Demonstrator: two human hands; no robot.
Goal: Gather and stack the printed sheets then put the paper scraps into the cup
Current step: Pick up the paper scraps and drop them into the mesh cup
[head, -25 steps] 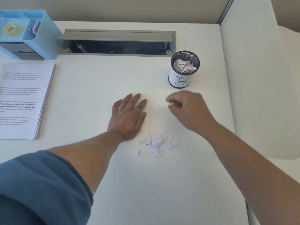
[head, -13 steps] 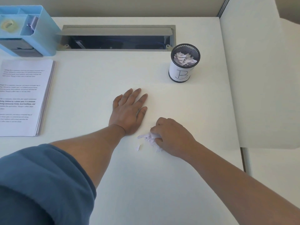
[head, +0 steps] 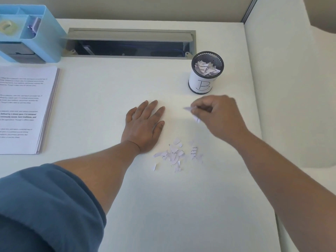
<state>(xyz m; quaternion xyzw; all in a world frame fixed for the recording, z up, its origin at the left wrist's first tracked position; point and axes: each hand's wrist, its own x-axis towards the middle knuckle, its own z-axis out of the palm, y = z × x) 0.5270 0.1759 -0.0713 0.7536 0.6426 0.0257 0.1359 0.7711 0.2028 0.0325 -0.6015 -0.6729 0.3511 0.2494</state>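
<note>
The right hand (head: 216, 115) hangs above the desk (head: 181, 206) with its grip pinched on a few paper scraps (head: 190, 110), which stick out to the left of the curled fingertips; the hand is blurred. It sits just in front of the cup (head: 206, 72), a black mesh cup wrapped in a white label with a handwritten "B". Scraps already fill the cup, one showing the printed word "centere". The left hand (head: 143, 128) lies flat on the desk, palm down, fingers spread and straight, its forearm coming out of a blue sleeve (head: 45, 206). Just beside its wrist, on the white desk surface, lies the remaining scrap pile (head: 174, 154). The printed sheets (head: 23, 110) sit stacked at the left edge, their text too small to read. Behind them stands a light blue organiser (head: 36, 33), next to a grey cable hatch (head: 130, 43). A white partition (head: 291, 88) bounds the desk on the right.
</note>
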